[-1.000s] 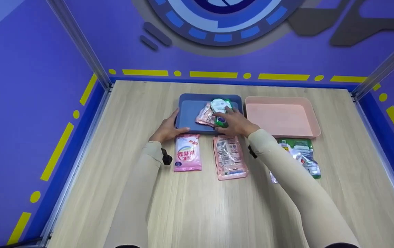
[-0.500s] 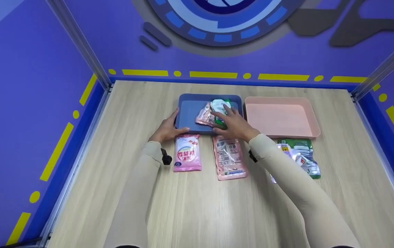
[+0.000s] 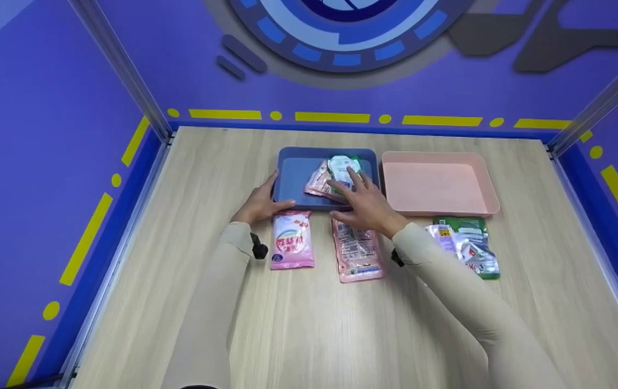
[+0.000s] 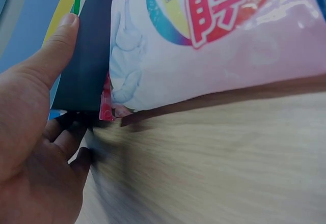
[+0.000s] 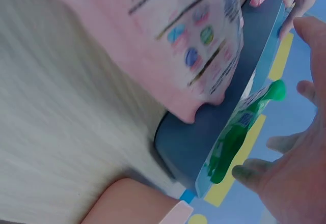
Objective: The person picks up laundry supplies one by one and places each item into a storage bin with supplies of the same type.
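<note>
My left hand (image 3: 257, 202) grips the near left corner of a blue tray (image 3: 292, 173). In the left wrist view its thumb (image 4: 63, 38) lies along the tray's rim, with the other fingers round the corner. Inside the tray, a pink printed pouch (image 3: 317, 181) leans beside a green-and-white pouch (image 3: 343, 163). Over the tray's front edge is my right hand (image 3: 369, 206), fingers spread and holding nothing. The right wrist view shows those fingers apart from the green pouch (image 5: 232, 145), which sticks up above the rim.
In front of the blue tray lie a pink packet (image 3: 292, 240) with a rainbow print and a pink pouch (image 3: 360, 256). A pink tray (image 3: 438, 183) stands to the right. Below it, a purple-and-white pouch (image 3: 443, 237) overlaps a green-and-silver pouch (image 3: 476, 246), partly behind my right sleeve.
My right hand has drawn back from the green-and-white pouch toward the tray's front edge, its fingers spreading. My left hand stays at the tray corner.
</note>
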The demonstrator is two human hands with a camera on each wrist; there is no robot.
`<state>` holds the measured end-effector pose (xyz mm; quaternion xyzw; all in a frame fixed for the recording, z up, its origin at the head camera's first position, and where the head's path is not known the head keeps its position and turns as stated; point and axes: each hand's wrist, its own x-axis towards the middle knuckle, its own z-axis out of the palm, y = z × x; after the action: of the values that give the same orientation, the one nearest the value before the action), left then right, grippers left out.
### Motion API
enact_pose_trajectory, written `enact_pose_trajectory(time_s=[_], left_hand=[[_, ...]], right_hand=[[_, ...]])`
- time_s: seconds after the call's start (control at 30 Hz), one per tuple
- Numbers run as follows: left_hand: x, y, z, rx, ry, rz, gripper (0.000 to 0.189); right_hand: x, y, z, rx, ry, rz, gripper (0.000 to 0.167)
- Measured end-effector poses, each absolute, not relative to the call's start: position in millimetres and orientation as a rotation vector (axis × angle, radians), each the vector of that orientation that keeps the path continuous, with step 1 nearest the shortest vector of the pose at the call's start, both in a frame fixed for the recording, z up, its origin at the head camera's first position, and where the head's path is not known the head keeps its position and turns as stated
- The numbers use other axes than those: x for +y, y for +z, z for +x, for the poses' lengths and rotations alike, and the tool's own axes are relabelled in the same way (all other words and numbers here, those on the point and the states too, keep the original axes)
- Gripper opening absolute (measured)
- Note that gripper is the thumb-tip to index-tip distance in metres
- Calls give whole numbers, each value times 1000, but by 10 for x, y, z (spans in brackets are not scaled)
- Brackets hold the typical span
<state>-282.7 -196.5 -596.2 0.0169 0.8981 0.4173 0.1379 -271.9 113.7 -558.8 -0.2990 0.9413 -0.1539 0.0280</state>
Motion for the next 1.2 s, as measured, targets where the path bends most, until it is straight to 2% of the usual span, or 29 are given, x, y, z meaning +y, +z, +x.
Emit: enact_pose_trajectory(time_s=[0.2, 0.5, 0.97, 1.2], left_hand=[[-1964, -5958, -2820, 2586, 1219, 47, 109], [-1967, -5957, -2815, 2598, 1233, 86, 109], [-1971, -5969, -2816, 2615, 1223, 96, 109], [-1972, -5963, -2806, 2601, 1234, 72, 109]], right_hand=[[1110, -5582, -2569, 2944, -409, -925, 84], [1095, -5611, -2416, 2982, -414, -954, 81], [1119, -5701, -2276, 3009, -422, -1009, 85], [1138, -5735, -2232, 3053, -448, -1065, 82]])
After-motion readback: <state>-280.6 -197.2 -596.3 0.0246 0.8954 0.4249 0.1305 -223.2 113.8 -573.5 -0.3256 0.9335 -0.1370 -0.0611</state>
